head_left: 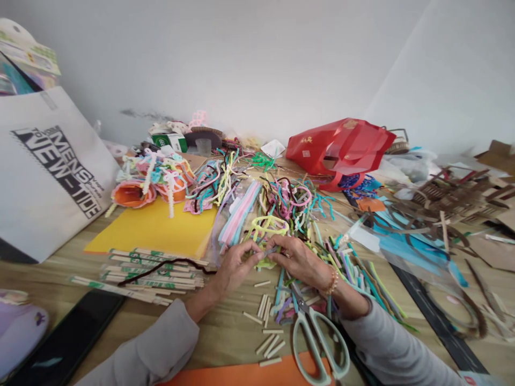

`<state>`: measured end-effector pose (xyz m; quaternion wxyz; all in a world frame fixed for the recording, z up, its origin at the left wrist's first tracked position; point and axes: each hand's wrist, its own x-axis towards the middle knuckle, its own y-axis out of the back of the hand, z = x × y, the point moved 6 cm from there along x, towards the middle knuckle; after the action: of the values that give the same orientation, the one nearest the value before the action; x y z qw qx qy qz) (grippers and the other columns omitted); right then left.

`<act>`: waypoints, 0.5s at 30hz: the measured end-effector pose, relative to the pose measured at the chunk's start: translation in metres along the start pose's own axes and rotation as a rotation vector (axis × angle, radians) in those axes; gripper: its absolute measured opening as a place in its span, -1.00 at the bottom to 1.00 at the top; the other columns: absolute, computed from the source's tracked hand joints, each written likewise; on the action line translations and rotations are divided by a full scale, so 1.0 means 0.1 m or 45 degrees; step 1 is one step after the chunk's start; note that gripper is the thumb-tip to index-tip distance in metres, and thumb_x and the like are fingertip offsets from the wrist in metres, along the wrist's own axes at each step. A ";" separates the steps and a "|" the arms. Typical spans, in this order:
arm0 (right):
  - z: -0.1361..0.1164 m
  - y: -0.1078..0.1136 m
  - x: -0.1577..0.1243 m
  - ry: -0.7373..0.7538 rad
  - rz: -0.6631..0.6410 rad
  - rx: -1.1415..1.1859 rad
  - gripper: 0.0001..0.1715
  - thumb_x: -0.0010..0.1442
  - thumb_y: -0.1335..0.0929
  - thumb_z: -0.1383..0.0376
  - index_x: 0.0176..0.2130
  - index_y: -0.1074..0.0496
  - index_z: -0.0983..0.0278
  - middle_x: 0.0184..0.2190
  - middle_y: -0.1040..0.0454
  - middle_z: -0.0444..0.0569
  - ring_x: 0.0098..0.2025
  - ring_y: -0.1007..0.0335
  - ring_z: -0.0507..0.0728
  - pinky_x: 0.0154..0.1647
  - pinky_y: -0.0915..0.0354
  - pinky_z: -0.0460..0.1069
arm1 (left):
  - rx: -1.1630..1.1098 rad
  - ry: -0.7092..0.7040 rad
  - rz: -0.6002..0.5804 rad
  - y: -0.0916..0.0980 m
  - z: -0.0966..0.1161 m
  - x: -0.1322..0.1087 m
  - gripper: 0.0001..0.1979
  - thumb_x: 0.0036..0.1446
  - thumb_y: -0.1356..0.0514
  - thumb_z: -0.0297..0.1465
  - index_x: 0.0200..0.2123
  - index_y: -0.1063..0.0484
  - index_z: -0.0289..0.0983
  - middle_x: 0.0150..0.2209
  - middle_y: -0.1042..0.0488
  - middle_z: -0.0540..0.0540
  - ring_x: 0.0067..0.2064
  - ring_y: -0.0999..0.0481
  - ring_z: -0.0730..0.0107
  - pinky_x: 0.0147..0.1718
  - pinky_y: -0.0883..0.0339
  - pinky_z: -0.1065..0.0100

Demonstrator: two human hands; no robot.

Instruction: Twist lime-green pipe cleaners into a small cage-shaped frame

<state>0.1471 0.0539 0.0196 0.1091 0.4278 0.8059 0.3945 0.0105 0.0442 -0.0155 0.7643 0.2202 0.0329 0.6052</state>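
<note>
My left hand [237, 265] and my right hand [298, 260] meet at the middle of the wooden table [225, 338]. Both pinch a short grey pipe cleaner piece [269, 251] between their fingertips, just above a green-yellow scrap. A looped yellow pipe cleaner [267, 225] lies right behind the fingers. Pale green scissors [316, 335] rest shut under my right wrist. Short cut wooden sticks [267, 324] are scattered between my forearms. A beaded bracelet sits on my right wrist.
A heap of coloured pipe cleaners [257, 193] fills the middle. Wrapped chopsticks [153, 273] and yellow paper [156, 230] lie left, with a canvas bag [48, 171] and phone [68, 343]. Red bag [341, 147] behind; cardboard pieces [454, 195] right; orange sheet [249, 375] at front.
</note>
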 end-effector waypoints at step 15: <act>-0.05 0.00 0.00 0.037 -0.059 -0.085 -0.90 0.20 -0.28 0.35 -0.30 -0.40 0.29 -0.50 -0.36 -0.15 -0.46 -0.21 0.01 -0.43 -0.10 -0.11 | -0.029 0.019 -0.032 -0.02 0.02 -0.02 -0.77 0.17 -0.07 -0.26 -0.40 -0.37 -0.30 -0.45 -0.36 0.00 -0.35 -0.32 0.37 -0.32 -0.15 0.39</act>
<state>0.1447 0.0510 0.0226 0.1206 0.3993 0.8035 0.4247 0.0121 0.0411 -0.0145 0.7741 0.2066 0.0344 0.5974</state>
